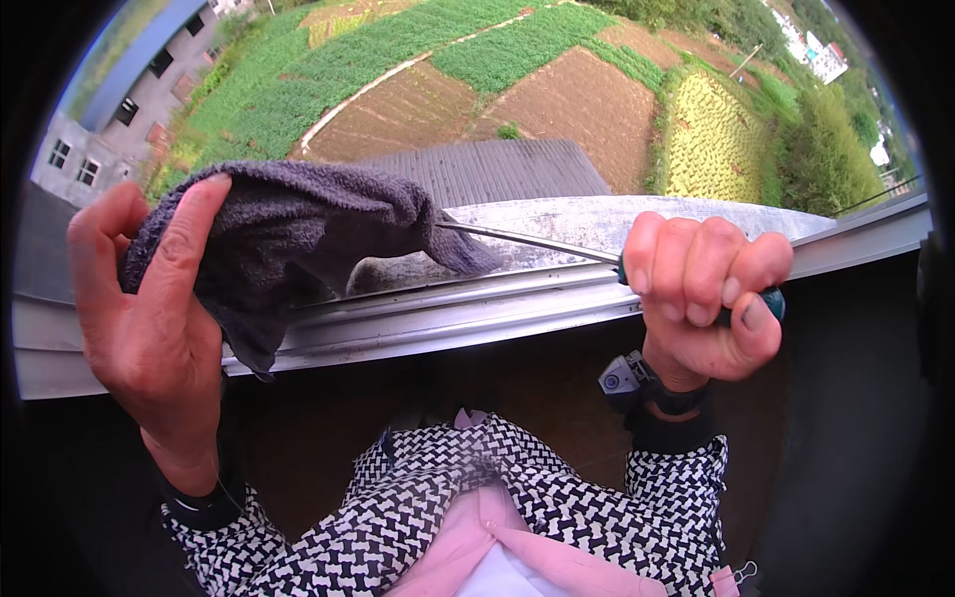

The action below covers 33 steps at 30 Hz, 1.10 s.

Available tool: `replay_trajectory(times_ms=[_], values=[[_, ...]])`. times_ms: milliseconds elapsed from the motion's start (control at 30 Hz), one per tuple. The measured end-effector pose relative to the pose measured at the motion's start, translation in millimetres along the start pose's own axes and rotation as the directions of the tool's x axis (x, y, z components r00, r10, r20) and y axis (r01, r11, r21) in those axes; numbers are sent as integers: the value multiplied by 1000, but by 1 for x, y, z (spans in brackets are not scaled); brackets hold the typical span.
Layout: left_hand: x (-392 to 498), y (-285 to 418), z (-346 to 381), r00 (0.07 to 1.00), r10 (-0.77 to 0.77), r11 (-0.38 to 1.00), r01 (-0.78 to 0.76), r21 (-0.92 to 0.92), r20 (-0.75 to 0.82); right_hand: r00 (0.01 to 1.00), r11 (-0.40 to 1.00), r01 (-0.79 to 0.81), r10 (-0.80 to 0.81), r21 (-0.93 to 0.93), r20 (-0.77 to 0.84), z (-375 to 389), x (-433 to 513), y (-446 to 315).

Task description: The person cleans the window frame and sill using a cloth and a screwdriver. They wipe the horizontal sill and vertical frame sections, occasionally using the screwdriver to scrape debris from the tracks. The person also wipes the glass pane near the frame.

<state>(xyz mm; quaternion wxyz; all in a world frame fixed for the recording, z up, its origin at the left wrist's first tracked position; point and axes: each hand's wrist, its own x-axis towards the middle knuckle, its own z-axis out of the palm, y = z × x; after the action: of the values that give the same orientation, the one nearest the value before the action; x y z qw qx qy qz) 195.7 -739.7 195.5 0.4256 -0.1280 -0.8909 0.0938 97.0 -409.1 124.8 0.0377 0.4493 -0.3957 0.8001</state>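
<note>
My right hand point(701, 291) is closed around the dark green handle of a screwdriver point(545, 245). Its metal shaft points left, and the tip meets the edge of a dark grey terry cloth point(313, 216). At the left, my left hand point(160, 306) grips that cloth, with the index finger lying over its top. The cloth hangs in folds across the window's metal sill track point(448, 310), and one corner droops over the inner edge. Part of the left hand's grip is hidden behind the cloth.
Beyond the track lies a weathered outer ledge point(552, 216). A grey corrugated roof point(492, 168) sits below it outside, with crop fields point(567, 97) farther off. The window frame point(865, 239) rises at the right. A camera point(623, 379) is strapped to my right wrist.
</note>
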Motion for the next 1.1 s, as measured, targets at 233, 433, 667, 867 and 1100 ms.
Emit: replay_trajectory(times_ms=[233, 433, 667, 867, 1100], values=[[30, 18, 32, 990, 104, 968, -121, -220, -91, 993, 968, 119, -121, -222, 7, -13, -1, -59], [30, 14, 41, 985, 120, 969, -143, -199, -125, 999, 796, -6, 31, -606, 30, 0, 2, 6], [59, -12, 12, 930, 363, 929, -366, -50, -60, 893, 524, 79, 342, -848, 294, 49, 12, 111], [27, -20, 4, 977, 125, 980, -148, -133, -171, 974, 219, 212, 31, -952, 224, 40, 60, 81], [-23, 2, 33, 951, 305, 920, -309, -242, -55, 932, -22, 350, 113, -936, 346, 28, 34, -18]])
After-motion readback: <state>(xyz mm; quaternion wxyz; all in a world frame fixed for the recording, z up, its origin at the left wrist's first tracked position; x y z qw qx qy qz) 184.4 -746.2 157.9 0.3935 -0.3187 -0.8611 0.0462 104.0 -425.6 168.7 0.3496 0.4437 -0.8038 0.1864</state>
